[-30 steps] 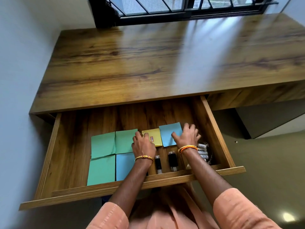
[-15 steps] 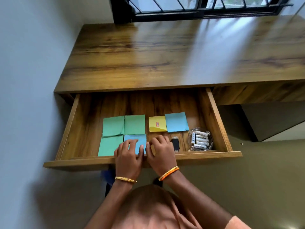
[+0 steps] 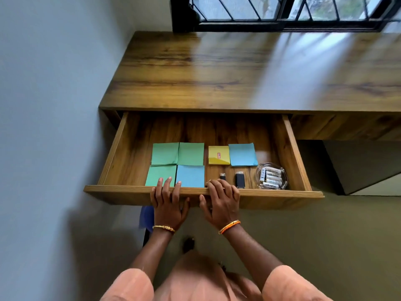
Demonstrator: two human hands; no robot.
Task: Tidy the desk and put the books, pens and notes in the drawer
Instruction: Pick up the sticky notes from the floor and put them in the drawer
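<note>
A: Biggest first, w/ materials?
B: Desk [image 3: 249, 68], glossy brown wood grain, fills upper right of frame under a black-barred window [image 3: 282, 11]. Top is bare wood w/ light streaks across it.

A: Next?
B: Drawer [image 3: 121, 148], same wood, pulled open at centre frame. Plain flat front, no handle I can see.

A: Hands?
B: Left hand [image 3: 168, 205] and right hand [image 3: 222, 204] side by side on the drawer's front edge, lower centre. Fingers curled over the top lip, thumbs down on the front face, so both are clamped on the drawer front. Bangle on each wrist, peach sleeves at bottom of frame.

A: What's inside?
B: Square paper notes lying flat. Left block: two green notes [image 3: 178, 153] on the far row, a green note [image 3: 159, 175] and a blue note [image 3: 191, 175] on the near row, edges touching. Right of that, a yellow note [image 3: 219, 155] w/ a small red-framed label, too small to read, and just beside it another blue one [image 3: 243, 154].

A: Smaller stuff?
B: Round clear glass dish [image 3: 283, 181] in the drawer's near right corner, holding white cylindrical batteries [image 3: 271, 178]; printing on them but illegible. Two small black USB sticks [image 3: 240, 179] betw. dish and notes, one partly behind the right fingers.
</note>
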